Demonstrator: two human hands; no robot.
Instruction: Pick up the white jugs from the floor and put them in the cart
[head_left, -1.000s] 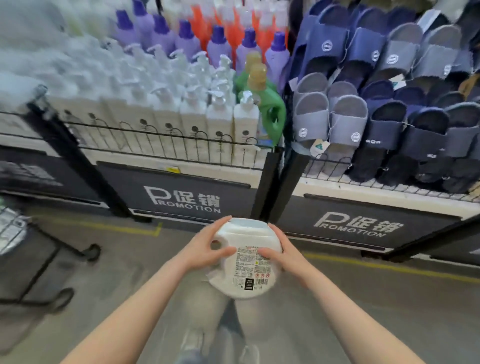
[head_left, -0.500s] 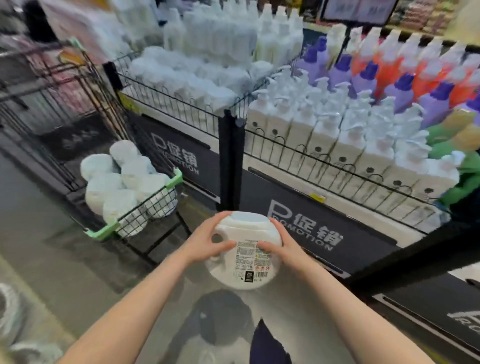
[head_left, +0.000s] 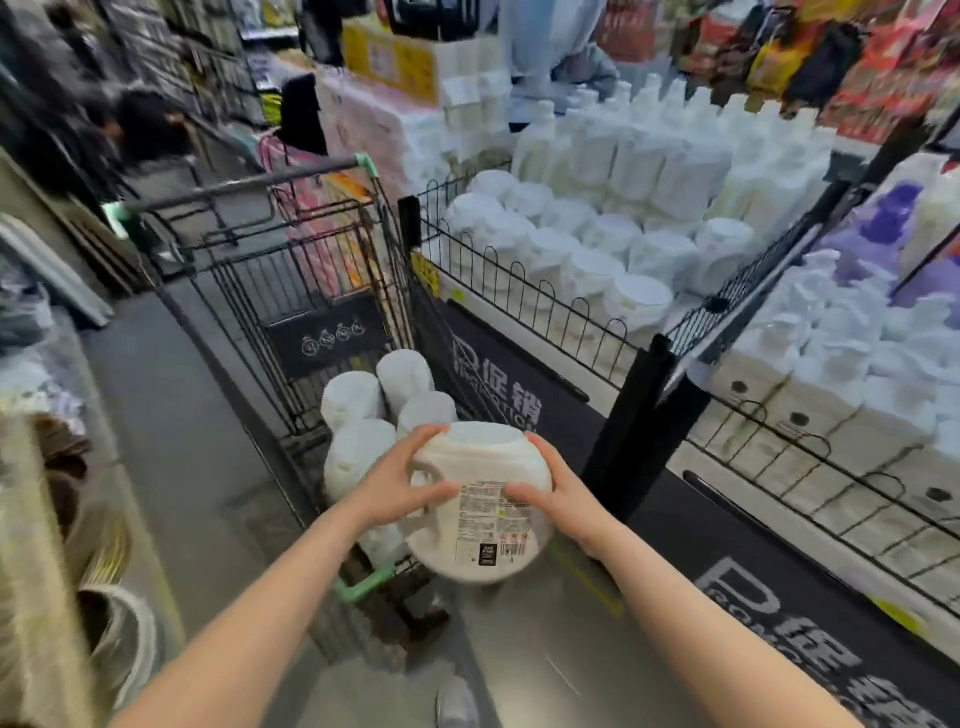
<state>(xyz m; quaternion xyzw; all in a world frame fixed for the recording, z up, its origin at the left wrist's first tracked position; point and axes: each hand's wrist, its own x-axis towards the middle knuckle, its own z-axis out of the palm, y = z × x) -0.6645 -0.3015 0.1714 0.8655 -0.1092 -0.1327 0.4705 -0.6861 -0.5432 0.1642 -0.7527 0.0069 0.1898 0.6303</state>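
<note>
A white jug (head_left: 485, 525) with a printed label facing me is held between both hands at chest height. My left hand (head_left: 400, 480) grips its handle side and my right hand (head_left: 558, 493) clasps the opposite side. Straight ahead and slightly left stands the black wire cart (head_left: 291, 291) with mint-green trim. Several white jugs (head_left: 363, 415) lie in its basket, right behind the held jug. The held jug hovers over the cart's near end.
A display bin with a low wire fence (head_left: 545, 306) full of white containers runs along the right. A black post (head_left: 644, 431) stands close to my right hand. Shelving and goods (head_left: 47, 467) line the left of the aisle. A person (head_left: 145, 124) crouches far back left.
My view has swung left from the slipper and bottle display to the cart. Both hands kept the same grip on the jug, which now hangs over the cart's near end.
</note>
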